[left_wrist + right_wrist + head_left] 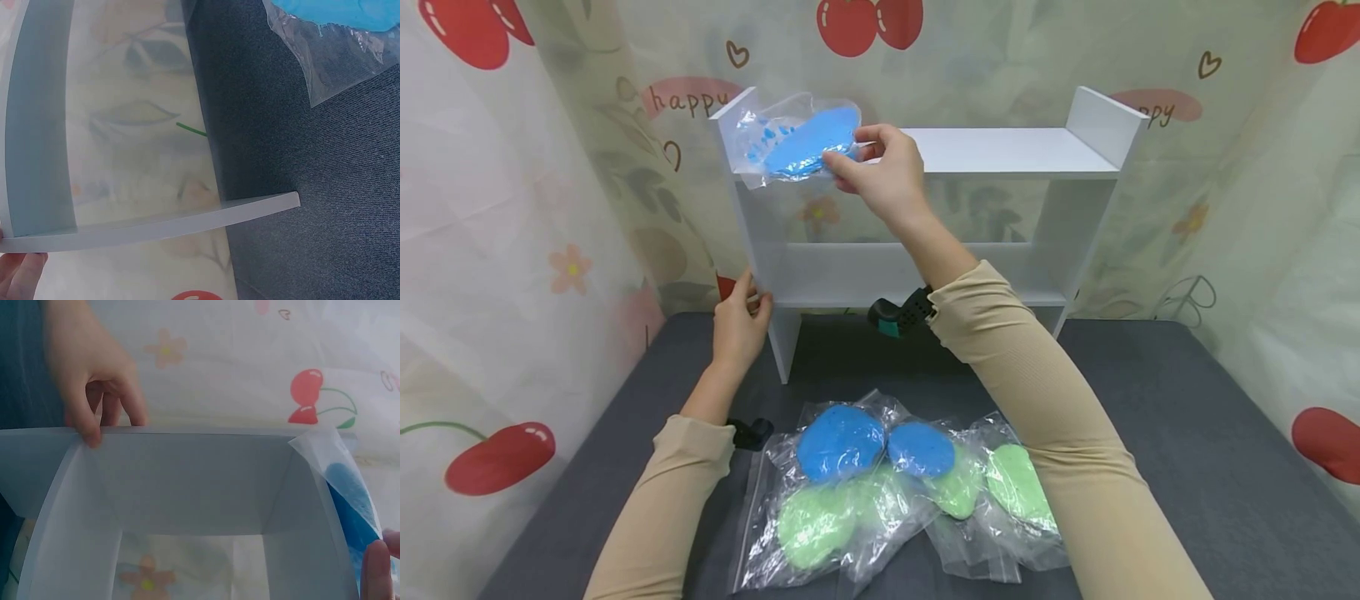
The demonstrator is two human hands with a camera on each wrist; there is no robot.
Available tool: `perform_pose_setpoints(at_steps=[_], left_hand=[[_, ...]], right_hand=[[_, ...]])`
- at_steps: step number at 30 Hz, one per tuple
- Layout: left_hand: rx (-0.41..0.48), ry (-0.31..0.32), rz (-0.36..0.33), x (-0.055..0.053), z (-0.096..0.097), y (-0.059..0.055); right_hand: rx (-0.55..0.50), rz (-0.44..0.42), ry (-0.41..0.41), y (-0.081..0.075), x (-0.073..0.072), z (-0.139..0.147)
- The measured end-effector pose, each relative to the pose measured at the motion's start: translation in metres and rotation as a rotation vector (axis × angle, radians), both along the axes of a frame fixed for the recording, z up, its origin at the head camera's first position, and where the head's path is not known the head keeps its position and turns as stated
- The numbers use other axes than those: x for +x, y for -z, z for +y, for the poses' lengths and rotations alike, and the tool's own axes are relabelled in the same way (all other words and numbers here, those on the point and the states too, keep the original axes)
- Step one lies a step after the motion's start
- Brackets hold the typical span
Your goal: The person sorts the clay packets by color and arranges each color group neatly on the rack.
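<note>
In the head view my right hand (pixel 887 171) pinches a clear plastic bag with a flat blue piece (pixel 812 143) in it, at the left end of the white shelf's top board (pixel 1000 152). The bag leans at a tilt close to the left side panel. Lower down, my left hand (pixel 741 325) grips the front edge of that panel, thumb on the near side, as the right wrist view also shows of the left hand (pixel 100 381). In the left wrist view only the left fingertips (pixel 25 275) appear at the panel edge (pixel 156 231).
Several clear bags lie overlapping on the dark table (pixel 1150 433) before the shelf, holding blue pieces (pixel 841 442) and green pieces (pixel 816 525). A patterned curtain (pixel 985 67) surrounds the table. A thin cable (pixel 1195 292) hangs at the back right.
</note>
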State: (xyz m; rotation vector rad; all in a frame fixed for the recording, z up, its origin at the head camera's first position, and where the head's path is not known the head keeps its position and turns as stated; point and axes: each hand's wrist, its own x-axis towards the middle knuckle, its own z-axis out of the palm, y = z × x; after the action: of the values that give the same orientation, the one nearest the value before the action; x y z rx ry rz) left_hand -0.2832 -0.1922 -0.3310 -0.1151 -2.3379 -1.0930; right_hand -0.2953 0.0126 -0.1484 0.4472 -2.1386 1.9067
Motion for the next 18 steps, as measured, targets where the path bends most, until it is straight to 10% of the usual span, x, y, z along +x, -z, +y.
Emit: perform_pose_setpoints(at_steps=[18], left_hand=[[-0.009, -0.01, 0.004, 0.0004, -0.0003, 0.0002]], right_hand=[[0.085, -0.054, -0.066, 0.0008, 0.0016, -0.0011]])
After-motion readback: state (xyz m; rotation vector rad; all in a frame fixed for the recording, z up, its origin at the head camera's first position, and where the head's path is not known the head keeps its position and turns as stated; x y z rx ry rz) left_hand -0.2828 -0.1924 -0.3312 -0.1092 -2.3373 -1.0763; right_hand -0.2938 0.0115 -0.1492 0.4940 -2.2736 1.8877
